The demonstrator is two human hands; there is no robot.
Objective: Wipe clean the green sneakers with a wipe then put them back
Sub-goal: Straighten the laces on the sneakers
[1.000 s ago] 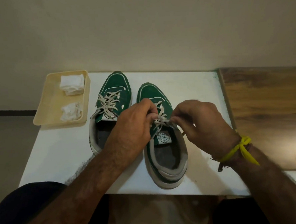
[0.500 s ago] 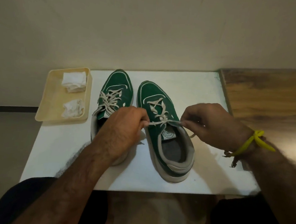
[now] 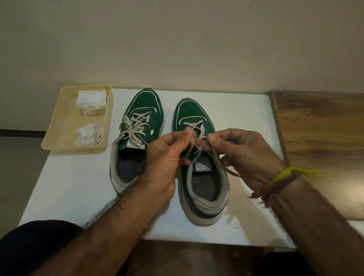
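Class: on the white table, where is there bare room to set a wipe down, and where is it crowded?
Bare: the white table between the tray and the near edge, and the strip right of the right sneaker. Crowded: the middle, where both hands pinch its laces beside the left sneaker.

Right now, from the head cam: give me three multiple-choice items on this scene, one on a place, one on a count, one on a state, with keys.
1. Where is the shallow beige plastic tray?
A. left of both green suede sneakers
B. between them
C. on the wooden surface

2. How many white wipes lie in it?
A. one
B. two
C. four

3. What are both hands doing?
A. wiping a toe
B. resting flat
C. pinching the right sneaker's pale laces

Key: 1 A, it sits past the left sneaker; 2 B, a folded wipe and a crumpled wipe; 3 C, left hand and right hand pinch the laces.
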